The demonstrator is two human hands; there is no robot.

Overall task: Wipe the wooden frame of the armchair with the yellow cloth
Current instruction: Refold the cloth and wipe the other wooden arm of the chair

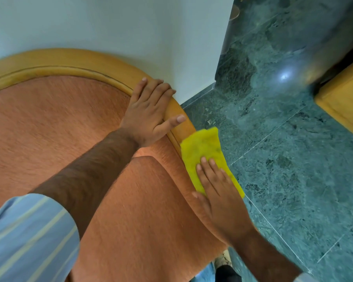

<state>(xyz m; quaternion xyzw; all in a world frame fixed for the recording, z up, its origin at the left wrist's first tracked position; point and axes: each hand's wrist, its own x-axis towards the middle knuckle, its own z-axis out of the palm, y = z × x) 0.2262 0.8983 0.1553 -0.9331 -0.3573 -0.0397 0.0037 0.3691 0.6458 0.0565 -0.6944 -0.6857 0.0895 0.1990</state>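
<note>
Right hand [216, 186] flat on yellow cloth [204, 151], left hand [149, 112] open-palmed over curved wooden frame [59, 58].

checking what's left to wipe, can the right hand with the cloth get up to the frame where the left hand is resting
Probably not yet. The left hand lies flat over that part of the wooden frame, just ahead of the yellow cloth under the right hand. It would have to lift first.
</note>
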